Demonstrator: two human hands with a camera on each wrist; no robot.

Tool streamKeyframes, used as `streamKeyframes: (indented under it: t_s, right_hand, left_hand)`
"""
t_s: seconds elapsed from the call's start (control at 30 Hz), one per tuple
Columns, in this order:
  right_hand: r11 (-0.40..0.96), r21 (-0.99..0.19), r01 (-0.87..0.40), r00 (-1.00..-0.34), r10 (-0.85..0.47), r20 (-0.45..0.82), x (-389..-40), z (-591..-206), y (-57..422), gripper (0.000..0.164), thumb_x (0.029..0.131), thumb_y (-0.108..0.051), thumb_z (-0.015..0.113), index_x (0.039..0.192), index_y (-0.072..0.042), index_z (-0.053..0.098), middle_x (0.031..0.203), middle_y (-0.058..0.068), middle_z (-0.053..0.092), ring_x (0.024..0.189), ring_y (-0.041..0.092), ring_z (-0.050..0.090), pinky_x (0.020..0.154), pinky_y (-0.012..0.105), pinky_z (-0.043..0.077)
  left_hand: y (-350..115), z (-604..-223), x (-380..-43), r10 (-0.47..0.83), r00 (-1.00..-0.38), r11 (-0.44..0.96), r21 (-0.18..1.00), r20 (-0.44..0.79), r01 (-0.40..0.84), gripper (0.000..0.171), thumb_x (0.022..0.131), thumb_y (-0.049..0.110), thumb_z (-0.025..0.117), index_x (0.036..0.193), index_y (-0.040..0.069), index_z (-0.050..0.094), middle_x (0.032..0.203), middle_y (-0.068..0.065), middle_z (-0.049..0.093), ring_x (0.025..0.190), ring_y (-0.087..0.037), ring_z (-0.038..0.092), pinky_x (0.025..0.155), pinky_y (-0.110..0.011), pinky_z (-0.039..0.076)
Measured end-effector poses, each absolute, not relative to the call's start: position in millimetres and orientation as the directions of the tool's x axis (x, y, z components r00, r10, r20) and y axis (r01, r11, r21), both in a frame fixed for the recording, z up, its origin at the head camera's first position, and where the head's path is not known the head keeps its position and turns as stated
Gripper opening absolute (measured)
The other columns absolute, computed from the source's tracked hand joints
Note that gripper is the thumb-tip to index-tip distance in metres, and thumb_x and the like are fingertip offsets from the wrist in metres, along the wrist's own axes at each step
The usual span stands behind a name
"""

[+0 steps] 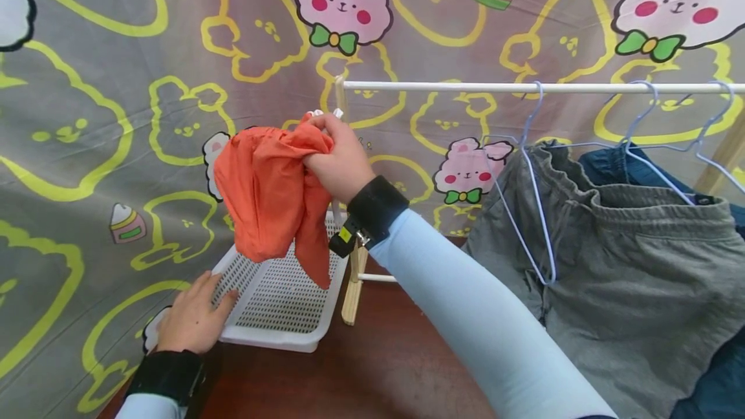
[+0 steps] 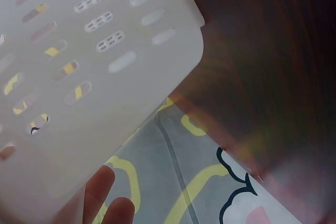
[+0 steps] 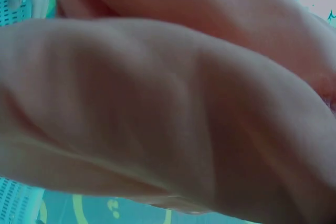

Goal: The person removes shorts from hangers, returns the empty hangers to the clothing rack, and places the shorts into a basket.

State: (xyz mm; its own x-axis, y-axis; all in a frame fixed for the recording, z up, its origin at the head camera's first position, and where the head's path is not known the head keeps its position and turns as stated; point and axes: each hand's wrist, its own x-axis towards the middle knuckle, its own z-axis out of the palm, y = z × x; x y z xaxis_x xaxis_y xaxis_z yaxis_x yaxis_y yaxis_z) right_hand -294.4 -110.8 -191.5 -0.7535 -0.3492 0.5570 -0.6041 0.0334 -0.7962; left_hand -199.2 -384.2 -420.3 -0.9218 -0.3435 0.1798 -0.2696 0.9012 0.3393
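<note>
My right hand [image 1: 340, 157] holds a bunched orange garment [image 1: 262, 186] up over the white plastic basket [image 1: 279, 340], pinching it at its upper right. White bits show by the fingertips. Folds of the garment [image 3: 131, 103] fill most of the right wrist view and hide the fingers there. My left hand [image 1: 194, 315] rests at the basket's left edge with its fingers extended. In the left wrist view two fingertips of that hand [image 2: 107, 198] show beside the slotted basket wall [image 2: 142, 77].
To the right stands a clothes rack with a white rail [image 1: 436, 86] and a wooden foot [image 1: 352, 302]. Grey shorts [image 1: 640, 277] and dark blue clothing [image 1: 716, 380] hang there, near light purple hangers [image 1: 538, 212]. A patterned cloth [image 1: 174, 50] covers the back above the brown table [image 1: 349, 380].
</note>
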Motion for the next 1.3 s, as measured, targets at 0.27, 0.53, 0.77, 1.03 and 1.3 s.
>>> streamKeyframes:
  t_s: [0.27,0.53,0.77,1.03,1.3]
  right_hand:
    - [0.145,-0.747,-0.649,-0.739,-0.356,0.572,-296,-219,-131,0.026,0.086,-0.007,0.068,0.112,-0.011,0.063,0.099,0.006,0.058,0.087,0.019,0.056,0.069,0.028,0.052]
    - [0.284,-0.747,-0.601,-0.786,-0.380,0.488,-300,-264,-145,0.025,0.085,-0.013,0.072,0.109,-0.016,0.064,0.104,0.002,0.058,0.095,0.017,0.050,0.072,0.029,0.047]
    - [0.370,-0.724,-0.582,-0.799,-0.424,0.425,-305,-303,-148,0.031,0.084,-0.006,0.072,0.113,-0.013,0.061,0.116,0.009,0.057,0.099,0.021,0.053,0.079,0.029,0.049]
    - [0.516,-0.600,-0.611,-0.787,-0.478,0.391,-306,-343,-142,0.040,0.085,-0.005,0.074,0.121,-0.011,0.056,0.115,0.012,0.058,0.104,0.023,0.053,0.087,0.031,0.048]
    - [0.605,-0.467,-0.645,-0.752,-0.611,0.247,-296,-370,-139,0.049,0.089,-0.021,0.077,0.131,-0.018,0.053,0.120,0.008,0.053,0.097,0.017,0.057,0.086,0.028,0.050]
  left_hand:
    - [-385,-418,-197,-0.346,-0.922,0.895,0.355,0.173,-0.270,0.081,0.102,0.061,0.039,0.149,-0.004,0.039,0.157,-0.032,0.027,0.134,-0.059,0.028,0.098,-0.082,0.024]
    - [-384,-418,-196,-0.352,-0.918,0.898,0.344,0.182,-0.276,0.078,0.103,0.059,0.037,0.149,-0.004,0.039,0.157,-0.031,0.027,0.135,-0.058,0.029,0.099,-0.081,0.026]
    - [-385,-419,-196,-0.341,-0.923,0.902,0.339,0.181,-0.267,0.075,0.105,0.054,0.040,0.150,-0.004,0.037,0.157,-0.031,0.026,0.136,-0.056,0.028,0.100,-0.079,0.026]
    - [-385,-421,-197,-0.333,-0.923,0.905,0.340,0.194,-0.255,0.072,0.105,0.052,0.041,0.151,-0.004,0.037,0.157,-0.030,0.027,0.135,-0.056,0.030,0.099,-0.080,0.026]
    - [-387,-422,-195,-0.336,-0.921,0.903,0.345,0.195,-0.256,0.073,0.104,0.052,0.042,0.150,-0.005,0.037,0.156,-0.031,0.028,0.134,-0.057,0.029,0.098,-0.081,0.025]
